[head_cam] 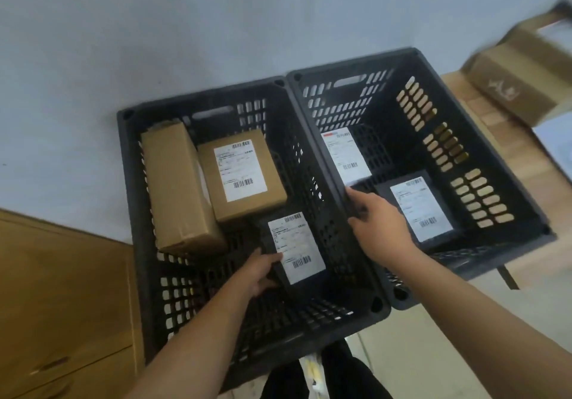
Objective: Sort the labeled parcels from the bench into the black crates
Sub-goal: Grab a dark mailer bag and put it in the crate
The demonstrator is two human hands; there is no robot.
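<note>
The left hand (260, 271) reaches into the left crate (137, 244), with its fingers and thumb curled round the near left edge of a black parcel (297, 250), label up, held near the crate's floor on the near right side. The right hand (380, 222) is inside the right crate (383, 113). Its fingers are curled on the near end of a leaning black parcel (345, 154) that rests against that crate's left wall; dark lies on dark there, but it reads as a pinch grip.

The sorting looks well along but not finished. Five parcels are already within the crates, two of them not yet let go. On the wooden bench (507, 138), far right, at least one cardboard box (520, 82) still waits, blurred. Whether more lie beyond the frame cannot be told.

The left crate holds a plain brown box (179, 188) on the far left and a labeled brown box (241, 172) just beside it, plus the held black parcel nearer. The right crate holds the leaning parcel and a flat black parcel (419, 209) on its floor, label up, just right of the right hand.
</note>
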